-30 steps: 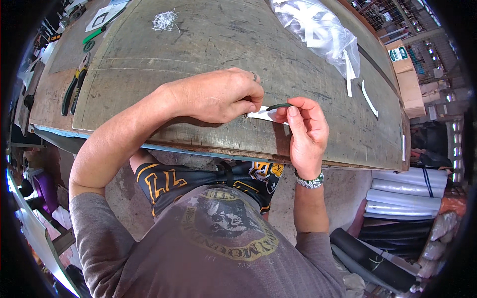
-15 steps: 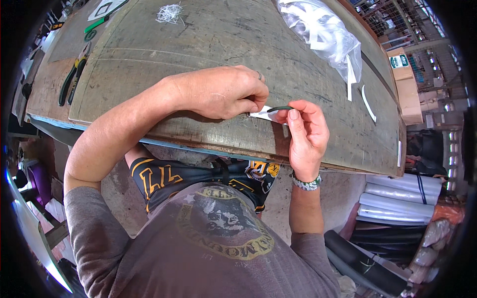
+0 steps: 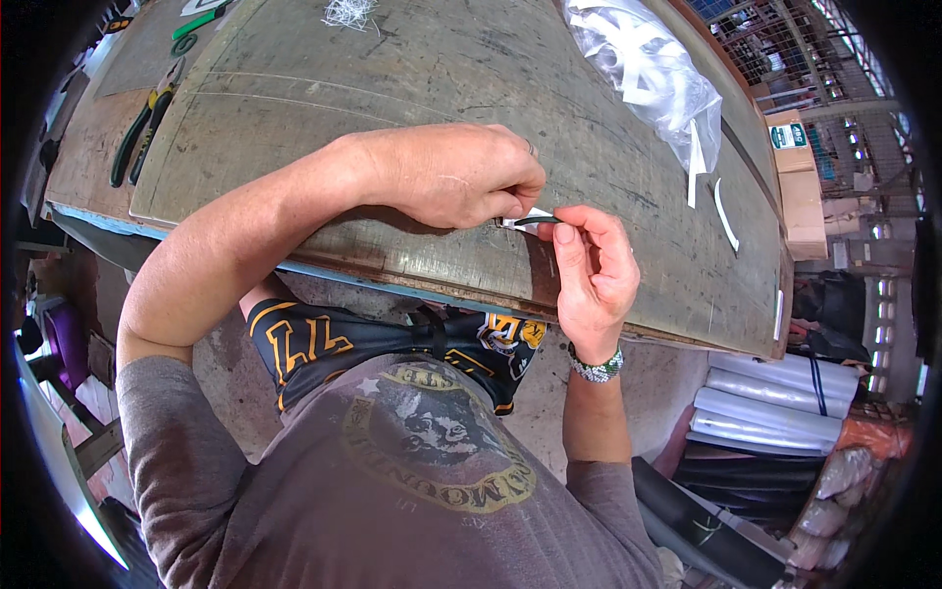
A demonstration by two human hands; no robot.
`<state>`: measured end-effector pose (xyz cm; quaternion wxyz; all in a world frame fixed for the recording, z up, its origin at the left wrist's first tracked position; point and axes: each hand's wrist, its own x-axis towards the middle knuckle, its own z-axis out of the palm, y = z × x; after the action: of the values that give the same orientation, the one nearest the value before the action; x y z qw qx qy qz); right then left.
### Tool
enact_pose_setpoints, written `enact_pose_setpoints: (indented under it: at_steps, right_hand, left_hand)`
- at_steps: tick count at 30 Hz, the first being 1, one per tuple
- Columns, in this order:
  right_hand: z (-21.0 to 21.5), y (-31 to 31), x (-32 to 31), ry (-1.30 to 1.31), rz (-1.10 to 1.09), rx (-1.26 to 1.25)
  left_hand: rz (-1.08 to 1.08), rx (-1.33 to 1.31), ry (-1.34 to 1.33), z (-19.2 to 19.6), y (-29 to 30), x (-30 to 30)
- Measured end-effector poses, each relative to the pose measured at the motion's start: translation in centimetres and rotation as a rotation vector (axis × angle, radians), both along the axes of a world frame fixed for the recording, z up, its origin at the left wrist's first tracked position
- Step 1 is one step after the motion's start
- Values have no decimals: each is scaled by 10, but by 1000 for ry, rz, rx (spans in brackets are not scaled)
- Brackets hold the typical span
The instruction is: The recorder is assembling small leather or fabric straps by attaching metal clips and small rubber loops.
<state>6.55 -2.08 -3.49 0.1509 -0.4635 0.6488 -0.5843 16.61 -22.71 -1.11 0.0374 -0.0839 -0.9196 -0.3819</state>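
My left hand [image 3: 473, 177] reaches across from the left above the table's near edge, its fingers pinched on one end of a short white strip [image 3: 533, 214]. A small dark bit shows by its fingertips, too small to make out. Facing it, my right hand [image 3: 597, 270] pinches a thin, dark, slightly curved strip [image 3: 540, 220] between thumb and fingers. The dark strip's far tip lies over the white strip, close to my left fingertips. My left fingers partly hide where the two pieces meet.
The worn wooden table [image 3: 392, 88] bears a clear plastic bag of white strips [image 3: 653, 74], a loose white strip [image 3: 726, 213], a heap of white offcuts [image 3: 350, 13] and pliers [image 3: 155, 123]. Rolls of sheeting [image 3: 765, 398] lie below at right.
My right hand has moved slightly left, bringing the dark strip's tip down onto the white strip by my left fingertips. My left hand keeps its pinch. The whole view has shifted a little.
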Motion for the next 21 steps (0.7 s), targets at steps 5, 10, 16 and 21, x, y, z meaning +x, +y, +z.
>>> enact_pose_setpoints:
  at_steps: [5, 10, 16, 21]
  right_hand:
    - [0, -1, 1, 58, -14, 24]
    - [-1, -1, 0, 74, -18, 32]
    - [0, -2, 1, 97, -24, 40]
    - [-2, -1, -1, 107, -23, 28]
  left_hand:
    - [2, 3, -19, 1, 1, 1]
    - [-1, 1, -3, 0, 1, 0]
    - [-12, -7, 13, -1, 0, 1]
    - [-12, -3, 14, 0, 0, 1]
